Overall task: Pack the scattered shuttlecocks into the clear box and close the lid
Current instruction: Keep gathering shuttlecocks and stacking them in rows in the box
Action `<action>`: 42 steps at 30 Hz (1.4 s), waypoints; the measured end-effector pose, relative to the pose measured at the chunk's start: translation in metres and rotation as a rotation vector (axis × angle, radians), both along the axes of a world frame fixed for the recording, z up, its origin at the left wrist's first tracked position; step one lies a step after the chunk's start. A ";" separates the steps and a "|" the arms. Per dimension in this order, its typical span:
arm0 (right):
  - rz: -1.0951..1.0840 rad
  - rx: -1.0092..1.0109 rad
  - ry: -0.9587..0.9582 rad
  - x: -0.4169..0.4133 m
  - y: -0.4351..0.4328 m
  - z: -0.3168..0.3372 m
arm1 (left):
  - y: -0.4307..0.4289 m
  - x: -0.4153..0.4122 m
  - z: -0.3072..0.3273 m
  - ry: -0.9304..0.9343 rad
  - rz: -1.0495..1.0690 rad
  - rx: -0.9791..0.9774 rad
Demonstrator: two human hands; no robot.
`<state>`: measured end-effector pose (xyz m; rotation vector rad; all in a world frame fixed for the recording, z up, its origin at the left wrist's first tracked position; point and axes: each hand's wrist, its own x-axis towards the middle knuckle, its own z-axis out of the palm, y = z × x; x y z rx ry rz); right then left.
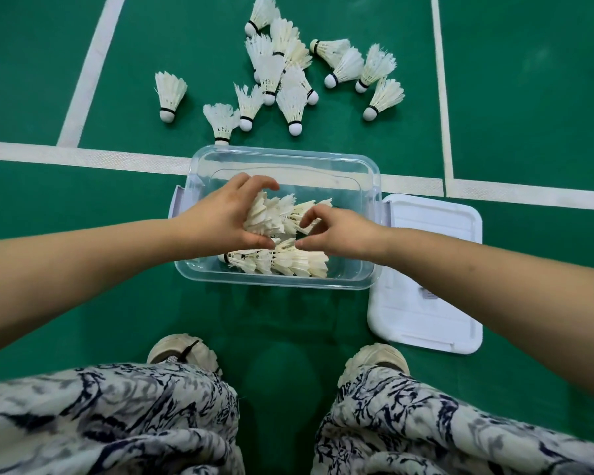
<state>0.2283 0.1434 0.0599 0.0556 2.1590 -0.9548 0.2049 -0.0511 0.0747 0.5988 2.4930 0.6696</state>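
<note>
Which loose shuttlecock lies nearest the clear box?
The shuttlecock whose cork end reaches the clear box's far rim; the others lie farther back.

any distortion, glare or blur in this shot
Head view: wide-angle lens slightly bows the white painted court lines; soft even light, faint shadow on the green court floor between the beige shoes; mild sheen on the clear plastic box rim; left hand, right hand and gripped white feather shuttlecocks look sharp.
</note>
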 end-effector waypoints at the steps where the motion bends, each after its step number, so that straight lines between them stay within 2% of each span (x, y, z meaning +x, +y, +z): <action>1: -0.050 -0.069 0.004 0.002 0.001 0.002 | 0.002 0.000 0.001 0.013 0.007 0.006; 4: -0.127 -0.193 0.026 0.007 0.004 0.007 | 0.008 0.000 0.004 0.042 0.023 0.023; 8: -0.135 -0.261 0.051 0.012 0.003 0.010 | 0.018 0.000 0.009 0.035 0.077 0.043; 17: -0.386 -0.437 0.121 0.005 0.000 0.005 | 0.036 -0.006 0.017 -0.125 0.325 0.253; 22: -0.424 -0.442 0.220 -0.005 0.001 0.002 | 0.038 -0.006 0.013 -0.238 0.324 0.319; 26: -0.269 -0.220 0.333 -0.010 0.008 0.003 | 0.033 -0.008 0.004 -0.189 0.215 0.173; 30: 0.104 0.173 0.449 -0.013 0.015 0.003 | 0.027 -0.007 -0.001 -0.194 0.144 0.061; 33: 0.323 0.373 0.470 -0.018 0.015 -0.006 | 0.022 -0.006 -0.002 -0.170 0.121 0.029; 38: 0.499 0.518 0.478 -0.021 0.013 -0.021 | 0.017 -0.006 -0.001 -0.152 0.116 0.054; 42: 0.568 0.559 0.483 -0.020 0.009 -0.028 | 0.013 -0.006 -0.002 -0.141 0.107 0.057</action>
